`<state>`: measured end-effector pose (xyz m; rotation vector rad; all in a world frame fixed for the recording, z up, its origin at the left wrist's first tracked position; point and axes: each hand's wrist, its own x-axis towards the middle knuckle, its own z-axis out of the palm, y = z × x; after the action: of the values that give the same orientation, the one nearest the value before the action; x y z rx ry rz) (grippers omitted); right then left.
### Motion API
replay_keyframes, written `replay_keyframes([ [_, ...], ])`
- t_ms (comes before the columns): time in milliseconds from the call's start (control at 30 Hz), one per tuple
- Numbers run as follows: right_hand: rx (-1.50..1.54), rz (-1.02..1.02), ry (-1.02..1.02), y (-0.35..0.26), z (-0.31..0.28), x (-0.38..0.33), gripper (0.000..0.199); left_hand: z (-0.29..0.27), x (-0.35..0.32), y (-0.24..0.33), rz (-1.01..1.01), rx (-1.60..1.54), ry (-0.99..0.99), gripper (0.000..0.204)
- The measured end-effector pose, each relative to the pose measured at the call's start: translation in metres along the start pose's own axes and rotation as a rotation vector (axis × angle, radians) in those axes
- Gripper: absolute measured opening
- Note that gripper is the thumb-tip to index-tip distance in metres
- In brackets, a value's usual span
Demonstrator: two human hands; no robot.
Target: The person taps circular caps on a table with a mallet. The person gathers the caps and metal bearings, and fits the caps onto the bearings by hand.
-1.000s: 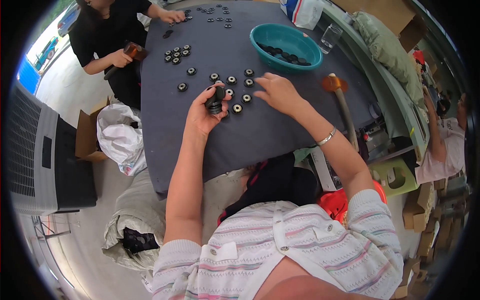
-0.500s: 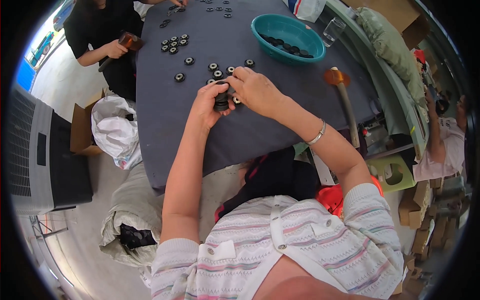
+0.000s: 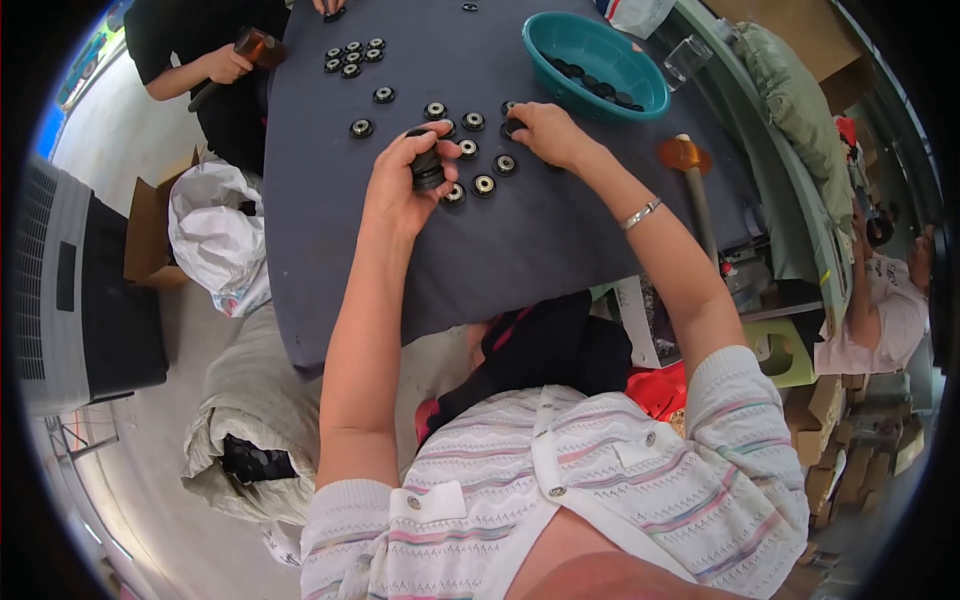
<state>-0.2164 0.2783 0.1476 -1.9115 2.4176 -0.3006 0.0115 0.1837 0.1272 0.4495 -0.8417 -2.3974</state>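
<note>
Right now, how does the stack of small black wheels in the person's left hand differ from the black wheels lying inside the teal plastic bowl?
The stack of small black wheels is gripped in the left hand, piled one on another; the wheels in the teal plastic bowl lie loose. The stack sits just above the grey tabletop; the bowl's wheels rest inside its rim, farther from the person. Both look like the same small black round parts.

The right hand (image 3: 545, 135) hides the small black wheel (image 3: 513, 127) beneath it.
</note>
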Motion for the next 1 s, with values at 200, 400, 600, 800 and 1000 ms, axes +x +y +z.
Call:
replay_keyframes([
  [200, -0.078, -0.025, -0.065, -0.003, -0.001, 0.009, 0.026, 0.004, -0.003, 0.004, -0.004, 0.028, -0.006, 0.025],
  [400, -0.1, -0.081, -0.043, 0.003, 0.007, 0.015, 0.025, -0.006, 0.0, -0.003, -0.016, 0.025, -0.003, 0.024],
  [600, -0.256, 0.037, -0.151, -0.006, 0.004, 0.008, 0.025, -0.023, 0.015, -0.004, -0.152, -0.116, -0.086, 0.031],
  [800, -0.161, -0.499, 0.215, -0.054, -0.012, -0.01, 0.021, -0.021, 0.009, -0.01, -0.143, -0.026, -0.244, 0.025],
  [1000, 0.77, -0.379, -0.001, -0.083, -0.042, -0.041, 0.038, -0.002, -0.003, -0.008, -0.144, -0.084, -0.365, 0.033],
])
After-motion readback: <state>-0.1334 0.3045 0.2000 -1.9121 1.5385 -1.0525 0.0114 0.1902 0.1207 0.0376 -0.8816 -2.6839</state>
